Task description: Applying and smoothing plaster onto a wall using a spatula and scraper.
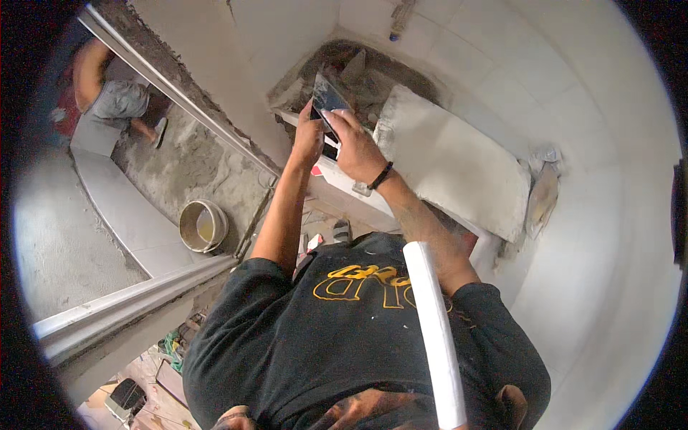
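Observation:
Both my hands grip a smartphone, raised in front of me with its dark, shiny screen tilted. My left hand is closed around the lower left edge of the phone. Around its right side are the fingers of my right hand, the thumb lying over the lower part of the screen. A black bracelet circles my right wrist. Beyond the phone is a rough recess with rubble and dirt in it. A pale slab lies to the right of my hands.
A bucket with yellowish contents stands on the rough floor at left, past a metal frame. Another person in grey shorts bends there. A plastic bag lies by the right wall. A white tube crosses before my shirt.

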A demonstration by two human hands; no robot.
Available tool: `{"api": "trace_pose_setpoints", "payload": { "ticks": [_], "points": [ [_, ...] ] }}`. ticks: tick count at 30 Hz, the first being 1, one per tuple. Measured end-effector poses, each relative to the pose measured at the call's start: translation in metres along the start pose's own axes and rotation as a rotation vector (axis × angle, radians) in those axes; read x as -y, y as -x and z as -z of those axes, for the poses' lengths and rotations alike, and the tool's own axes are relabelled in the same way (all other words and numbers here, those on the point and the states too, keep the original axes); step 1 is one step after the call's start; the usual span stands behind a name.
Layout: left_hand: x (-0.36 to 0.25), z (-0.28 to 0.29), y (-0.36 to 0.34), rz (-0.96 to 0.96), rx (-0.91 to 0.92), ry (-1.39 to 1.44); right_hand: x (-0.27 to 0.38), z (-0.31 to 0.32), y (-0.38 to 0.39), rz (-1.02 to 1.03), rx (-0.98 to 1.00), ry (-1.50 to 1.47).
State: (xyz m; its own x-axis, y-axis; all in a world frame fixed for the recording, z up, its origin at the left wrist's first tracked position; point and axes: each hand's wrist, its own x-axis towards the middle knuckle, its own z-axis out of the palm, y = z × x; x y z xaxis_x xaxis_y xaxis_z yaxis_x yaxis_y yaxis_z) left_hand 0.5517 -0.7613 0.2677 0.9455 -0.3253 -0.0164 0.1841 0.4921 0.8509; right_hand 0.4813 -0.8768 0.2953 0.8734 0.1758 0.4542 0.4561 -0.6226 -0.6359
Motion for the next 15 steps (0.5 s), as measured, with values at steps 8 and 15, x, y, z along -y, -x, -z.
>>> {"api": "trace_pose_setpoints", "payload": {
  "ticks": [8, 15],
  "points": [
    [-0.002, 0.0, -0.014, 0.069, 0.09, -0.041, -0.011, -0.005, -0.038, -0.056, -0.108, 0.038],
    [-0.001, 0.003, -0.024, 0.019, 0.103, -0.149, -0.022, -0.01, -0.052, -0.038, -0.138, 0.122]
  ]
}}
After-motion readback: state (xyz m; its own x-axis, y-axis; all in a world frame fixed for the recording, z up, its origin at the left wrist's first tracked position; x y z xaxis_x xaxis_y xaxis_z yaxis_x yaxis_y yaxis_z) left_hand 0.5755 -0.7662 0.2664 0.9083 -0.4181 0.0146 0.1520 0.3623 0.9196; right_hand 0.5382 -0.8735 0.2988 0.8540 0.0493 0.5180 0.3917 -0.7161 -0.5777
